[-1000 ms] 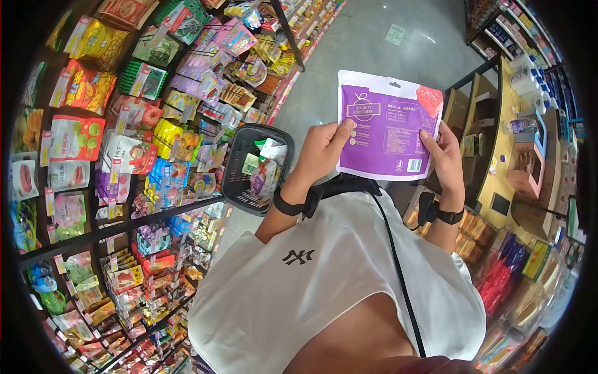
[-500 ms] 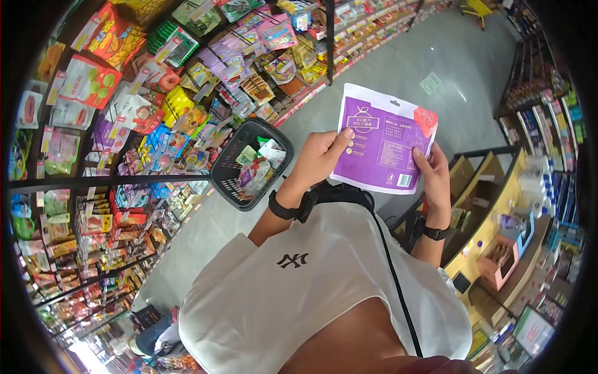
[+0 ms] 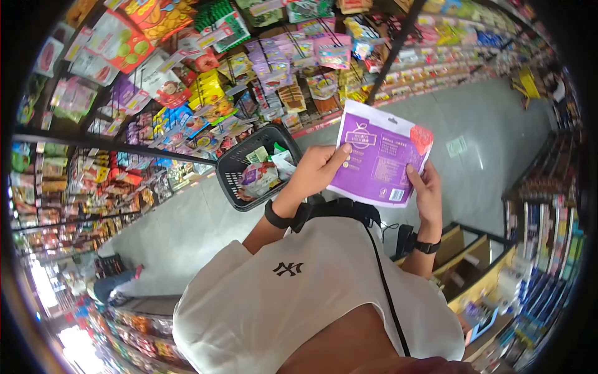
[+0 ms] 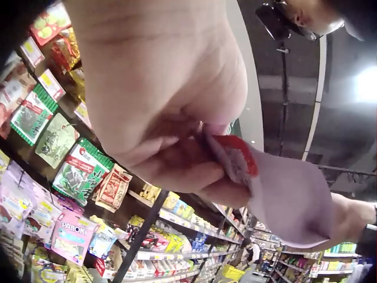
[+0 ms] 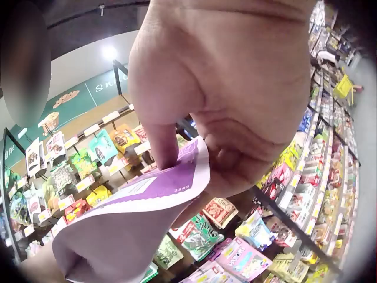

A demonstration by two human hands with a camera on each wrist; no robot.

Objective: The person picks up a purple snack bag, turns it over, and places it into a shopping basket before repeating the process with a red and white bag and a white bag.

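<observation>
A purple and white snack pouch, printed with small text and a barcode, is held up in front of the body. My left hand pinches its left edge, thumb lying on the printed face. On the opposite edge, the right hand grips it the same way. The left wrist view has the left hand with fingers curled behind the pouch. In the right wrist view, the thumb of the right hand presses the printed side, and the pouch bottom faces the camera.
Just left of the left hand is a black shopping basket with several packets inside. Racks of hanging snack bags line the far left side. A wooden shelf unit stands at the right, and a yellow cart sits farther down the aisle.
The head view has turned, so the racks have swung right and more aisle shows. The pouch sits slightly lower and more tilted in view. Both hands keep their hold.
</observation>
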